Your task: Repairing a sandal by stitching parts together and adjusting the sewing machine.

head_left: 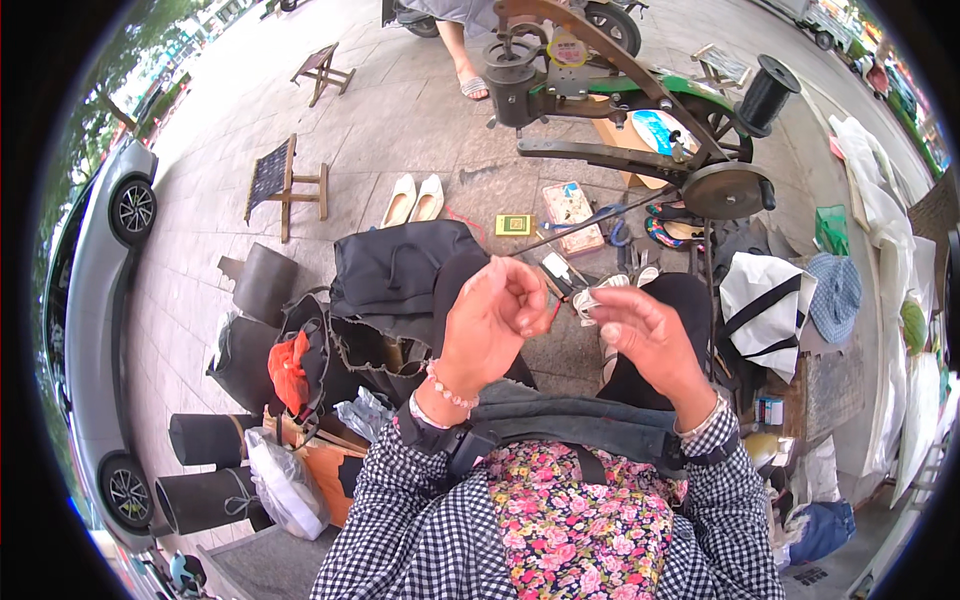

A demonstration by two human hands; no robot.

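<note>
My left hand (495,315) is raised above my lap, its fingers curled in toward the palm. Anything inside them is too small to make out. Opposite it, my right hand (652,335) has its fingers loosely bent and the thumb apart from them, with nothing visible in between. A gap separates the two hands. Beneath and beyond them, on the ground between my knees, lie a white strappy sandal (600,298) and a small white object (557,266), partly hidden by my hands. A dark cloth (570,420) and a floral apron (585,520) cover my lap.
Ahead stands a hand-cranked sewing machine (640,150) with a black thread spool (768,95). White shoes (412,200), a yellow box (514,225) and a black bag (400,262) lie beyond my knees. Folding stools (288,187) stand left; a white bag (765,310) lies right. Someone's foot (472,84) shows ahead.
</note>
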